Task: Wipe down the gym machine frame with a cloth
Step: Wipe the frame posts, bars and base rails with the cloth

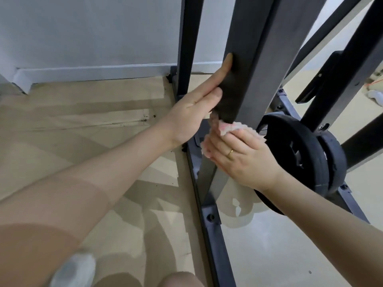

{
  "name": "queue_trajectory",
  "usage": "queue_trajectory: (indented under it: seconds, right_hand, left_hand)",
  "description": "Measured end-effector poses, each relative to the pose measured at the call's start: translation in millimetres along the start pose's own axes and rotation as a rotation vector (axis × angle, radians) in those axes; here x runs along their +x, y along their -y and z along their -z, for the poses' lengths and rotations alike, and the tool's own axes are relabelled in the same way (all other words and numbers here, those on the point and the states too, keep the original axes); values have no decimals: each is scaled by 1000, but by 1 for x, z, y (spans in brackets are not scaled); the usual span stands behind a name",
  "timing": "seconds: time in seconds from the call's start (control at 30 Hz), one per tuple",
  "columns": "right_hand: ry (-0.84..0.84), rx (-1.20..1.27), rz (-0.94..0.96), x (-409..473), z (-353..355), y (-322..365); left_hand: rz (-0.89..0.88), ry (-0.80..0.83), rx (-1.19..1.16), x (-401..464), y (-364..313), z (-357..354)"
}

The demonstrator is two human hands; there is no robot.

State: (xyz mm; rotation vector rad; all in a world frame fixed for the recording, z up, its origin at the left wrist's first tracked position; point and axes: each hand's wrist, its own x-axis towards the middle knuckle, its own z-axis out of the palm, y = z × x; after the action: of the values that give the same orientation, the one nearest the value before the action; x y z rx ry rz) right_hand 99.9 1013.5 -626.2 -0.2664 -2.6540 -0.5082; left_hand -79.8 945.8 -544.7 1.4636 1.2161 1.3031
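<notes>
Scanning left to right: grey wall (83,27) and pale skirting (93,72) at far left, tan floor (83,131) below, a white shoe (74,270) at bottom edge. Left hand (190,114) reaches in from lower left, fingers (219,73) straight and flat along the left edge of the dark upright post (246,59), thumb on its front face, nothing gripped, fingers released. Judging by the pose it steadies the person against the frame while the other hand works low. Right hand (238,154), ring on one finger, presses a pink-white cloth (228,128) against the foot of that same post; fingers lie mostly flat over the bunched cloth and curl at the tips, so it is held by pressing more than clenching, though the tips are hidden by the fabric. Cloth sits touching the post, just beside the left hand's wrist, above the base rail (211,224) that runs toward the camera. Right of the hands, black weight plates (300,154) sit on a peg low on the frame, near the cloth, not touching it. Further right, slanted frame bars (356,48) cross up to the corner. Wiping looks mid-way: lower post in hand, rail and bars probably left.
</notes>
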Motion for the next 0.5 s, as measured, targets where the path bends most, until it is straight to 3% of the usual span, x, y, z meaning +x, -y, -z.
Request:
queue_trajectory:
  seconds: [0.07,0.13,0.17,0.2,0.27,0.37,0.4,0.43,0.5]
  right_hand:
    - [179,-245,107,-12,-12,25]
    - [518,-517,316,-26,-33,52]
    - [674,-573,296,-26,-39,62]
    - [724,-576,274,-24,-42,66]
    - [602,-566,252,-11,-44,65]
    - [305,-436,-119,-3,-35,55]
    - [286,-499,-219,-5,-37,59]
    - [284,-577,-233,-6,-40,67]
    - [561,-793,-9,-29,-69,95]
  left_hand:
    - [2,56,-3,0,1,9]
    - [10,107,-30,-7,9,20]
    - [25,122,-56,-14,19,24]
    - [57,129,-70,-21,33,26]
    - [159,146,-60,-36,66,30]
    - [286,107,-72,-50,109,39]
    - [320,74,-82,-51,119,42]
    - [353,41,-91,-52,126,45]
    - [400,0,-94,-55,139,47]
